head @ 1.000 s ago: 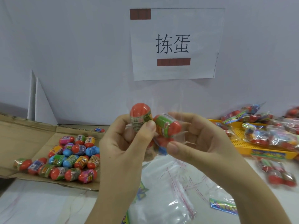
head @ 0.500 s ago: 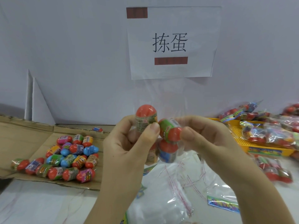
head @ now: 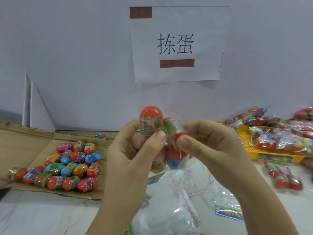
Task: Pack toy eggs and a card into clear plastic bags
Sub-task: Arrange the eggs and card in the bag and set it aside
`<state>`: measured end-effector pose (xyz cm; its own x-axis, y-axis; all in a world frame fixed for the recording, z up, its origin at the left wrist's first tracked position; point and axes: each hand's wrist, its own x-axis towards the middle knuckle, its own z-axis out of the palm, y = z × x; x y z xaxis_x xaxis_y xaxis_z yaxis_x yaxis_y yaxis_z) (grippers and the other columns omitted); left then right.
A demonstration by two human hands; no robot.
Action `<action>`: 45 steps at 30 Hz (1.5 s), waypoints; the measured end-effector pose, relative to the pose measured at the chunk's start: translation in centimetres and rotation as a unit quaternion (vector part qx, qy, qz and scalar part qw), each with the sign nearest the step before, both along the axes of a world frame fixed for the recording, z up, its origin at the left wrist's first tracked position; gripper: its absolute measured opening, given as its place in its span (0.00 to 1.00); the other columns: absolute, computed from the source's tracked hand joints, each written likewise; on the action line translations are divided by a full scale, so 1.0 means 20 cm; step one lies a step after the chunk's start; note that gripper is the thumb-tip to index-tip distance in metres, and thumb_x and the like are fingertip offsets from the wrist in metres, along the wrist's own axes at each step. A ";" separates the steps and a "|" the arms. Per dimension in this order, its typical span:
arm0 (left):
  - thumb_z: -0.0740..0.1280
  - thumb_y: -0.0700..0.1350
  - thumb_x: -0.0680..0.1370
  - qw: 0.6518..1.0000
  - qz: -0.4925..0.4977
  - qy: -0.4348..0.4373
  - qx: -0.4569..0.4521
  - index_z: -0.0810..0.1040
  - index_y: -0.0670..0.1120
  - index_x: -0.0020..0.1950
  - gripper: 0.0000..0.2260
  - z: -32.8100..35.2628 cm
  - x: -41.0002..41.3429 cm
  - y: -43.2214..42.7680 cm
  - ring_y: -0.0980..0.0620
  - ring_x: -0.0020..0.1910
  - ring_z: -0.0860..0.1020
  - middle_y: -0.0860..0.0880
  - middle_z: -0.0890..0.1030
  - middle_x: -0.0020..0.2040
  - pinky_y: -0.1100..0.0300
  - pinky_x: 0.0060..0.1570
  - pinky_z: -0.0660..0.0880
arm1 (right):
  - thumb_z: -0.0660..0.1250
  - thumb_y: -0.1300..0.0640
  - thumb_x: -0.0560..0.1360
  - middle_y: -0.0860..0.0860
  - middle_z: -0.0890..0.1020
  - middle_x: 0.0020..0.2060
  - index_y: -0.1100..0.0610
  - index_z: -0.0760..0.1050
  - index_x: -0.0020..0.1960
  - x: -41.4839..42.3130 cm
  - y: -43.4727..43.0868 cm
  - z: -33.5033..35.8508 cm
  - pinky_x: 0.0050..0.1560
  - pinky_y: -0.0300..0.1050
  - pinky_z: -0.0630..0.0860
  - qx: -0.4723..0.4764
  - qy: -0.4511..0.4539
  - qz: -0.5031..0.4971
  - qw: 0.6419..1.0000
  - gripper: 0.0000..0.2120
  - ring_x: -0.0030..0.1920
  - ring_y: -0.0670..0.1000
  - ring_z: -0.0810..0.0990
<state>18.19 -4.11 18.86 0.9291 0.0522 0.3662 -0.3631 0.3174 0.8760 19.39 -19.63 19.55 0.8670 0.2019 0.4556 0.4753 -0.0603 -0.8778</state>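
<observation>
My left hand (head: 135,155) grips an upright red-capped toy egg (head: 149,120) between thumb and fingers. Beside it my right hand (head: 208,146) pinches a clear plastic bag (head: 171,95) around a tilted green-and-red egg (head: 170,129). A red-and-blue egg (head: 175,157) and another egg sit lower in the bag, below my thumbs. The bag's open top stands up in front of the paper sign. A pile of loose toy eggs (head: 72,163) lies on flattened cardboard (head: 22,146) at the left. A colourful card (head: 228,213) lies on the table at lower right.
A stack of empty clear bags (head: 169,209) with red strips lies under my hands. A yellow tray (head: 250,148) at the right holds several filled bags (head: 279,138). One more filled bag (head: 284,178) lies in front of the tray. A white wall with a paper sign (head: 177,43) stands behind.
The green-and-red egg has tilted and slid further down into the bag under my right thumb. Both hands have drawn a little closer together.
</observation>
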 end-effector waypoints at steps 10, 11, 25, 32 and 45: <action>0.69 0.52 0.65 1.000 -0.023 -0.006 0.000 0.85 0.53 0.41 0.09 0.02 -0.02 0.01 0.57 0.33 0.81 0.51 0.84 0.36 0.64 0.30 0.76 | 0.75 0.42 0.63 0.52 0.85 0.35 0.51 0.84 0.40 0.00 0.00 0.01 0.39 0.42 0.79 0.045 0.012 0.012 0.999 0.14 0.36 0.50 0.82; 0.70 0.52 0.65 1.000 -0.026 -0.006 -0.002 0.85 0.53 0.40 0.08 0.02 -0.02 0.01 0.57 0.32 0.81 0.51 0.84 0.36 0.65 0.30 0.76 | 0.75 0.43 0.62 0.52 0.85 0.35 0.52 0.84 0.40 0.00 -0.01 0.01 0.40 0.42 0.80 0.053 0.027 0.018 0.998 0.14 0.36 0.50 0.83; 0.77 0.51 0.65 0.999 0.028 -0.020 0.033 0.85 0.56 0.43 0.08 0.04 -0.04 -0.01 0.56 0.32 0.82 0.51 0.85 0.35 0.65 0.29 0.77 | 0.69 0.39 0.63 0.46 0.84 0.34 0.47 0.83 0.39 -0.04 -0.01 0.05 0.42 0.41 0.79 -0.030 0.089 0.044 0.995 0.14 0.36 0.45 0.81; 0.77 0.45 0.64 0.999 -0.018 -0.027 0.024 0.85 0.50 0.43 0.09 0.05 -0.05 -0.01 0.56 0.27 0.81 0.50 0.84 0.33 0.67 0.24 0.74 | 0.76 0.37 0.62 0.53 0.82 0.39 0.56 0.81 0.43 -0.02 -0.05 0.03 0.49 0.53 0.78 -0.017 0.114 0.107 0.987 0.23 0.44 0.53 0.80; 0.77 0.50 0.59 1.000 -0.007 0.029 -0.003 0.85 0.50 0.47 0.18 0.02 -0.02 -0.01 0.48 0.33 0.84 0.45 0.86 0.39 0.61 0.27 0.77 | 0.74 0.33 0.60 0.55 0.85 0.45 0.53 0.82 0.51 -0.02 -0.08 0.04 0.53 0.55 0.79 -0.033 0.089 0.060 0.994 0.28 0.48 0.60 0.83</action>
<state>17.74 -4.38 19.21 0.9497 0.0405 0.3105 -0.3062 0.3282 0.8936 18.99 -21.26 20.36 0.9004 0.3333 0.2797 0.3202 -0.0722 -0.9446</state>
